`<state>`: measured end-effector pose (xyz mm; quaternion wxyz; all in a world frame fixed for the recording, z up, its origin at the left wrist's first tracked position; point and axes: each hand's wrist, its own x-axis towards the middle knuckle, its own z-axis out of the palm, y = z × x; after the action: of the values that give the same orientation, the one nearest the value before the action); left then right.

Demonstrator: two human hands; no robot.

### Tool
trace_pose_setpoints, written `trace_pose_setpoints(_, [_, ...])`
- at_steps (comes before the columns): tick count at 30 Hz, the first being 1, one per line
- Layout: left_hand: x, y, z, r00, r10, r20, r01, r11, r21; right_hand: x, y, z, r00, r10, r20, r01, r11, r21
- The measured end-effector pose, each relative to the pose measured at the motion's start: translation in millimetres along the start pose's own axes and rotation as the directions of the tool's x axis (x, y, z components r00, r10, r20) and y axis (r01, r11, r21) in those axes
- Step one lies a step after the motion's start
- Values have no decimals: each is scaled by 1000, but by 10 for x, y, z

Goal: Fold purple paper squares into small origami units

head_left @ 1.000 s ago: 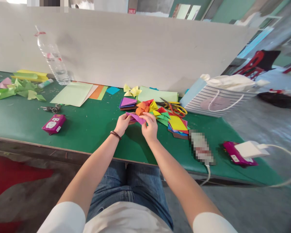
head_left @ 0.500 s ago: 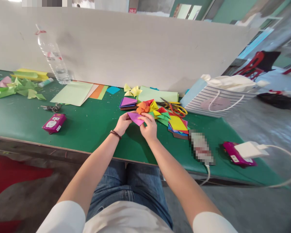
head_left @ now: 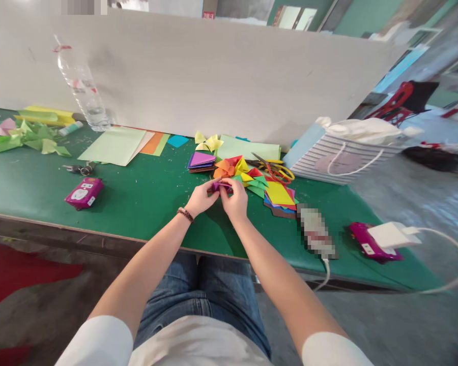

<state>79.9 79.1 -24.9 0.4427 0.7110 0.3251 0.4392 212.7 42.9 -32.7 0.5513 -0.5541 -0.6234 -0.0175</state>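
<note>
Purple folded paper (head_left: 220,186) sits pinched between the left hand (head_left: 200,199) and right hand (head_left: 235,200), both closed on it, just above the green counter (head_left: 137,195) and beside a heap of colourful origami pieces (head_left: 232,170). Farther right, a striped paper bag (head_left: 343,165) holds something white bulging from its mouth. Both forearms reach over the counter's front edge (head_left: 99,236).

The left hand (head_left: 200,199) and right hand (head_left: 234,200) hide most of the purple origami paper (head_left: 219,186).
</note>
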Motion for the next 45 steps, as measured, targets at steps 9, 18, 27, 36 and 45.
trace_pose_setpoints(9, [47, -34, -48, 985, -115, -128, 125, 990, 68, 31, -52, 1, 985, 175, 10, -174, 971, 166])
trace_pose_setpoints(18, [70, -17, -83, 966, -189, -177, 200, 979, 47, 53, -65, -25, 964, 260, 52, -264, 934, 239])
trace_pose_setpoints(27, [21, 33, -67, 984, -152, -95, 162, 981, 103, 101, 147, -43, 921, 365, 132, -387, 895, 223])
trace_pose_setpoints(36, [46, 5, -49, 976, -193, -97, 197, 980, 33, 76, 55, -44, 969, 238, 62, -246, 949, 198])
trace_pose_setpoints(45, [107, -31, -112, 918, -316, -238, 281, 944, -173, 40, 21, -82, 967, -204, 152, 217, 973, -74])
